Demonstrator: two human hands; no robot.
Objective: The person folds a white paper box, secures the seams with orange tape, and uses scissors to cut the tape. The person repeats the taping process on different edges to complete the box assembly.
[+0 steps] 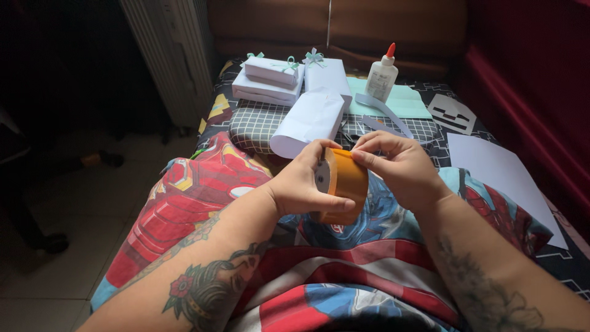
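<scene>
- While both forearms reach up from the bottom of the frame, the left hand [304,184] grips a roll of brown packing tape [343,184] at the centre of the frame, fingers curled around its side and thumb under its lower edge.
- At the roll's upper right edge, the right hand [399,166] has thumb and forefinger pinched narrowly against the tape surface; whether a loose end is caught between them cannot be told.
- Beneath the hands lies a bright blanket [203,190] printed in red, blue and white, filling the lower half of the frame.
- Just above the tape, a parcel wrapped in white paper [307,120] lies tilted on a grid-patterned cushion [255,126].
- Upper centre holds a stack of white wrapped boxes [268,83] with small pale green bows, and another wrapped box [329,74] beside it.
- To the right of these, a white glue bottle with a red tip [382,75] stands upright beside a pale green sheet [402,101].
- Along the right edge, a large white sheet of paper [504,178] lies flat.
</scene>
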